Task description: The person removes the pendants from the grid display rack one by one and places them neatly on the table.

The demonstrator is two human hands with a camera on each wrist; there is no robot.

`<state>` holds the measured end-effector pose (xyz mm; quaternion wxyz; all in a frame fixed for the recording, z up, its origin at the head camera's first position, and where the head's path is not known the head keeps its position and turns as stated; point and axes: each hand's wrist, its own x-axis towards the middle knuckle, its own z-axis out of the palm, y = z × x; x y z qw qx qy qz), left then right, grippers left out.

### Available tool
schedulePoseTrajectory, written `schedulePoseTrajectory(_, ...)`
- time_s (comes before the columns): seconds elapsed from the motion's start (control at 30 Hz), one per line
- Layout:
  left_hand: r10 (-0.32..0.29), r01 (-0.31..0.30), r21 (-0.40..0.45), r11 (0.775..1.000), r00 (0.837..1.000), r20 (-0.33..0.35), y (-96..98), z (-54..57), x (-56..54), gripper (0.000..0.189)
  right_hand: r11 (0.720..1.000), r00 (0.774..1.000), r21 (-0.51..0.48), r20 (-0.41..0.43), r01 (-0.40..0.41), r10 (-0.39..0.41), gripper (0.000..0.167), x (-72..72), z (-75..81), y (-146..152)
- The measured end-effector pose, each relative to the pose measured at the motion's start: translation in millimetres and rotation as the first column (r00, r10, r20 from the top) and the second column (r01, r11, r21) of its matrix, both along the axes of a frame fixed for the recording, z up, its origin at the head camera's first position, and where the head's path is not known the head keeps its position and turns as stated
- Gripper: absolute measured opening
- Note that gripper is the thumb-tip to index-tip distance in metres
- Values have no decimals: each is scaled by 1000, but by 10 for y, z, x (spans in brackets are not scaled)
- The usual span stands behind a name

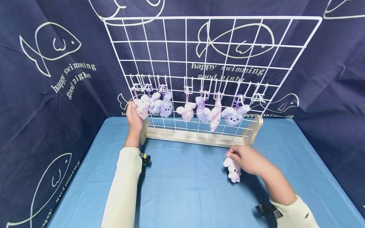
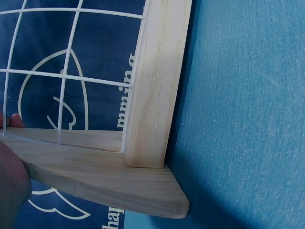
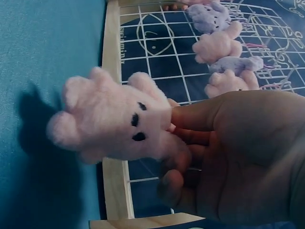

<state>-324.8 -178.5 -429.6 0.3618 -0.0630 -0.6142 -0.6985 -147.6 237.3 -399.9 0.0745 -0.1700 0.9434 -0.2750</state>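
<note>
Left hand (image 1: 134,118) grasps the left support (image 2: 95,177) of the wire rack (image 1: 185,136); right hand (image 1: 248,160) pinches a pink plush (image 1: 234,172) in front of the rack's right end, a drop possible if that fingertip hold slips.

Pink animal-shaped plush toy (image 3: 109,114): short-pile fabric, fuzzy, matt. White rectangular wire grid (image 1: 211,17): looks like coated metal, smooth, faint sheen. Pale wooden stand (image 2: 155,95): unvarnished look, matt, grain showing, slightly rough patches. Bright blue tabletop cloth (image 1: 182,177): matt, fine-textured. Navy fish-print backdrop (image 1: 330,69): cloth, matt, creased.
</note>
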Motion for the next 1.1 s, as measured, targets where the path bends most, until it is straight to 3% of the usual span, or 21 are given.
schedulePoseTrajectory(0.33, -10, 10, 20, 1000, 1000, -8, 58, 81, 97, 33, 999, 997, 14, 69, -29, 28, 19, -9, -109, 29)
schedulePoseTrajectory(0.7, 2, -2, 2, 1000, 999, -35, 9, -27, -18, 31, 999, 999, 29, 27, -40, 40, 21, -45, -212, 63)
schedulePoseTrajectory(0.93, 18, -18, -1, 1000, 999, -27, -13, 8, 8, 31, 999, 995, 8, 89, -36, 35, 13, -31, -202, 58)
schedulePoseTrajectory(1.1, 21, -21, 0, 1000, 1000, -16, 16, 34, 21, 32, 994, 999, 109, 52, 10, -16, 16, -6, -136, 56)
